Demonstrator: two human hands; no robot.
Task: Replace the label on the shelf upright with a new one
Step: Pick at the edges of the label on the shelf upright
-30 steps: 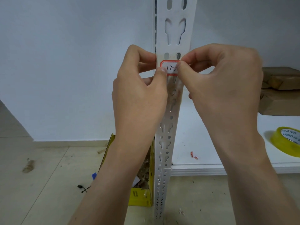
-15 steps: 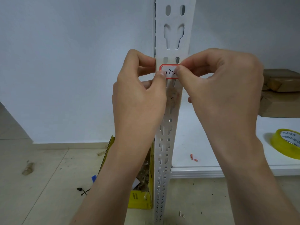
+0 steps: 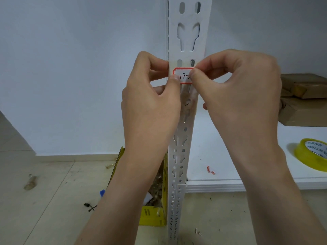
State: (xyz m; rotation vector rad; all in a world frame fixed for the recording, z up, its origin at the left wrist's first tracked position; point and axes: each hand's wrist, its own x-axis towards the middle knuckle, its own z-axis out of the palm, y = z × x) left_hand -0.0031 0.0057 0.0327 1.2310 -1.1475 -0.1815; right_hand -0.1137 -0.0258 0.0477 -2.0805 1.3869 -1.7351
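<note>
- Here, the label, white with a red edge, sits on the front of the shelf upright, between both hands.
- The left hand, at 9 o'clock of it, pinches its left end, likely to keep it straight.
- The right hand, at 3 o'clock, pinches the right end to line it up.
- A tape roll lies on the shelf at 4 o'clock, maybe for covering it.

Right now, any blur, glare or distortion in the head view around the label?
Head view: label sharp, "17-" readable, the rest hidden under the thumb of the right hand; light soft and even, no glare; upright tapers downward, likely wide-angle perspective; tape roll cut off by the right edge.
</note>
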